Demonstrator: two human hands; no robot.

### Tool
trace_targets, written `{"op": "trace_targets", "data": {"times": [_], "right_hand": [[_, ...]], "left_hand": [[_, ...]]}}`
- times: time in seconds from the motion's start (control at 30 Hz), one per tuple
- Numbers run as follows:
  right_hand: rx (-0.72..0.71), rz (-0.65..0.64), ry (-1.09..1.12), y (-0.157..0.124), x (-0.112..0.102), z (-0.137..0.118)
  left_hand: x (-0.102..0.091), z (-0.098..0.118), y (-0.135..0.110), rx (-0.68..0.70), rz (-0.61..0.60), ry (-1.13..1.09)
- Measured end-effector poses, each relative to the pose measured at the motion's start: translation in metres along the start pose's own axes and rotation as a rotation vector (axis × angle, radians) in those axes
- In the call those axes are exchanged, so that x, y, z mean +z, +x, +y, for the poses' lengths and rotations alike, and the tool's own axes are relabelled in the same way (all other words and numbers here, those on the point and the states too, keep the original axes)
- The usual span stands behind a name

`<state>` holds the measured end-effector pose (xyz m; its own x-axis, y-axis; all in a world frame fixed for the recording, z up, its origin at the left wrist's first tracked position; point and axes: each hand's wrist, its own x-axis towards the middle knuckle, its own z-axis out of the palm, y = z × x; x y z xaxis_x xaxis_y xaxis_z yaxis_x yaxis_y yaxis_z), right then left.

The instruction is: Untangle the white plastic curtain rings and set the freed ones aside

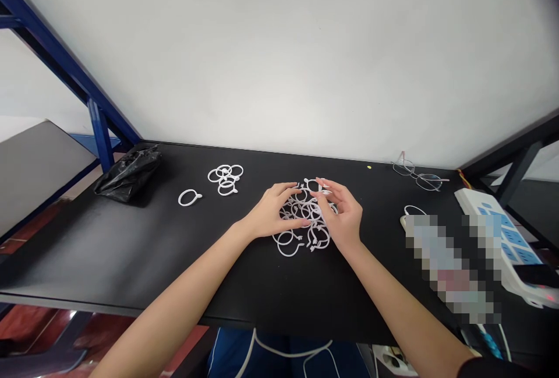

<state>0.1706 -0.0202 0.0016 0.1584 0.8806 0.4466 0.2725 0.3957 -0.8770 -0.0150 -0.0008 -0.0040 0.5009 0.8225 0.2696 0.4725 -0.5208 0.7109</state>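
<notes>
A loose pile of white plastic snap rings (288, 248) lies on the black table in front of me; several stand unclasped with small catches at their ends. My left hand (273, 212) rests at the pile's left side, thumb and fingers spread around its edge, holding nothing I can see. At the far right of the pile my right hand (343, 212) is closed, its thumb and fingers pinching a white ring (311, 186). Further left sit a small cluster of white rings (227, 179) and a single clasped ring (188, 198).
A crumpled black plastic bag (131, 174) lies at the table's left end. On the right are eyeglasses (417, 174), a blurred-out phone-like object (445, 267) and a white power strip (502, 232). A white wall (279, 63) rises behind the black table (131, 250); cables hang at my lap.
</notes>
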Motion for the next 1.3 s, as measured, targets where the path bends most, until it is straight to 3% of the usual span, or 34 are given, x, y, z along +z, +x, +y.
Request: {"op": "trace_targets", "data": {"times": [0.37,0.6,0.73,0.93,1.3], "right_hand": [[-0.032,0.023,-0.072,-0.003,0.001,0.005],[-0.088,0.040,-0.088,-0.004,0.001,0.000],[-0.204,-0.042,-0.073,-0.009,0.003,-0.008],[-0.492,-0.275,0.012,-0.018,0.011,-0.020],[-0.500,-0.158,0.020,-0.025,0.014,-0.019]], "left_hand": [[-0.001,0.001,0.001,0.034,0.025,0.041],[-0.004,0.008,0.001,0.172,0.186,0.100],[-0.004,0.013,0.000,0.262,0.250,0.109],[0.004,0.018,-0.004,0.439,0.293,0.030],[0.026,0.025,-0.010,0.335,0.332,-0.081]]}}
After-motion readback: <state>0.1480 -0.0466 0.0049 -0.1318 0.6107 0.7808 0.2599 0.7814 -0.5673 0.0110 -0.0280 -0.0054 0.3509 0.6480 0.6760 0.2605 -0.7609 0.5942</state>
